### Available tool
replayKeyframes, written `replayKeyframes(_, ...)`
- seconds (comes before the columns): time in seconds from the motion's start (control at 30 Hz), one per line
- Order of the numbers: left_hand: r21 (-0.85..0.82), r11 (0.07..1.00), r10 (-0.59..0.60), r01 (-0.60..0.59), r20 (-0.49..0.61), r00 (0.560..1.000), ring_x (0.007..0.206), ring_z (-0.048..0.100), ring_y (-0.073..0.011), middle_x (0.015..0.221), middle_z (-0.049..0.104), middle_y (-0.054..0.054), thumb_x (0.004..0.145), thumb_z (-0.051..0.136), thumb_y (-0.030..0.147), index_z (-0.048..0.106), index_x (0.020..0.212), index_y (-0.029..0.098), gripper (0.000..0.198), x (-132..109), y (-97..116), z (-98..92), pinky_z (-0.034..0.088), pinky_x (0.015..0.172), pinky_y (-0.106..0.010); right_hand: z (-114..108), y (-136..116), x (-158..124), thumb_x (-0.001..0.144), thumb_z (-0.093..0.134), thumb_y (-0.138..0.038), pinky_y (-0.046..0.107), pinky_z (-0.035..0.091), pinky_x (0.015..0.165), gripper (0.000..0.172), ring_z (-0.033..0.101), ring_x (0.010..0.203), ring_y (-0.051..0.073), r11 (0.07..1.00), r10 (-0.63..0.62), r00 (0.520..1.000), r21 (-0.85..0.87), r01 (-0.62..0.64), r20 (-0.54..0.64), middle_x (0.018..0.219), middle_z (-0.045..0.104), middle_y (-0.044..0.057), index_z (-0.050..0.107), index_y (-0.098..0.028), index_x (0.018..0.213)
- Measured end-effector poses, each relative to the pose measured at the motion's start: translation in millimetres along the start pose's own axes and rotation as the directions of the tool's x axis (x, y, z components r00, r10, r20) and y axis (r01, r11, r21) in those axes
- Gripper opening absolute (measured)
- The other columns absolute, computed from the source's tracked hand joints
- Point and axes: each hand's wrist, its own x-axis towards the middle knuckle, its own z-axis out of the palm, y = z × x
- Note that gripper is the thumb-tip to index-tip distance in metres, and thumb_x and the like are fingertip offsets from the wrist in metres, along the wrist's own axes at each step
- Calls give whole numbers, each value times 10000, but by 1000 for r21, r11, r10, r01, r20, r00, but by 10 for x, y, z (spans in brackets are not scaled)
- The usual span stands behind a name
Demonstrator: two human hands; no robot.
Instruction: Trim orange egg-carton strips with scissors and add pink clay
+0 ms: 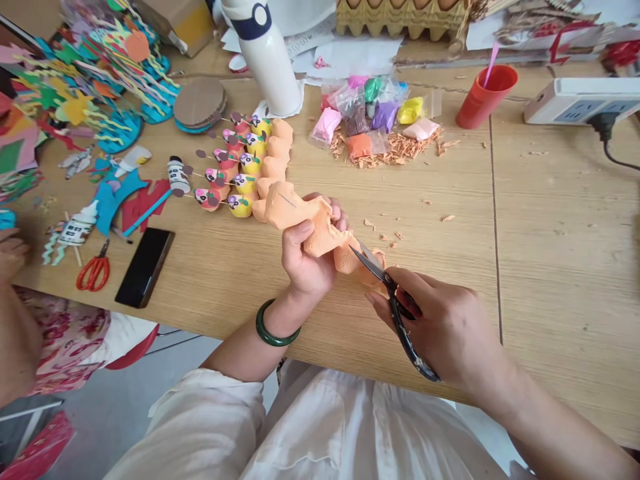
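Observation:
My left hand [311, 257] grips a strip of orange egg carton [323, 230], thumb on the near side and fingers behind it. A short dark line marks its left end. In my right hand [445, 320] is a pair of black-handled scissors [367, 262], its blades slightly apart at the strip's right part. Whether the blades touch the carton I cannot tell. Just beyond the left hand stand several decorated egg-carton cups, red ones [209, 198] and yellow ones [241, 205], beside a row of plain orange cups [276, 165].
Packets of coloured clay [385, 115] lie by orange shreds [400, 148]. A white bottle [270, 67], red cup [485, 97] and power strip [583, 100] stand farther back. Left are a black phone [145, 268], red-handled scissors [93, 271], a glue bottle [79, 227] and another person's hand [11, 257].

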Motion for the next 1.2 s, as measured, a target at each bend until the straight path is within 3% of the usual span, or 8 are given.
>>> replayKeyframes(0.3, 45, 999, -4, 5, -22, 1000, 658, 460, -153, 802, 486, -12, 745, 634, 513, 516, 887, 253, 319, -2, -11, -6, 458, 618, -281, 1, 30, 51, 1007, 595, -336, 226, 298, 456, 236, 392, 456, 83, 987, 43, 997, 150, -52, 61, 593, 540, -42, 657, -162, 860)
replayKeyframes(0.5, -27, 999, 38, -37, 31, 999, 658, 474, -138, 784, 491, -4, 771, 646, 456, 569, 881, 239, 255, -29, -20, -4, 472, 626, -268, 26, 25, 6, 1011, 588, -370, 250, 277, 452, 296, 375, 426, 83, 998, 52, 999, 43, -52, 11, 571, 532, -44, 641, -165, 805)
replayKeyframes(0.77, 2, 1000, 22, -22, 3, 1000, 650, 472, -141, 780, 488, -2, 761, 638, 468, 563, 891, 244, 270, -47, -18, 13, 462, 625, -274, 47, 49, -6, 1017, 589, -373, 277, 236, 458, 331, 347, 429, 91, 999, 14, 1000, -31, -14, -25, 537, 493, -52, 602, -182, 748)
replayKeyframes(1.07, 3, 999, -41, 41, -49, 998, 673, 499, -150, 780, 494, -7, 805, 589, 445, 552, 889, 240, 225, -55, -46, 19, 480, 672, -274, 67, 105, 11, 1023, 550, -377, 263, 228, 460, 371, 295, 476, 102, 984, 101, 992, 142, -111, 74, 548, 428, -54, 447, -228, 699)
replayKeyframes(1.2, -40, 997, -73, 71, -70, 995, 685, 527, -148, 775, 520, -9, 819, 589, 413, 565, 886, 232, 194, -41, -44, 23, 478, 676, -263, 70, 123, 26, 1014, 566, -419, 259, 236, 466, 380, 314, 474, 103, 971, 138, 985, 181, -154, 100, 549, 450, -48, 463, -226, 703)
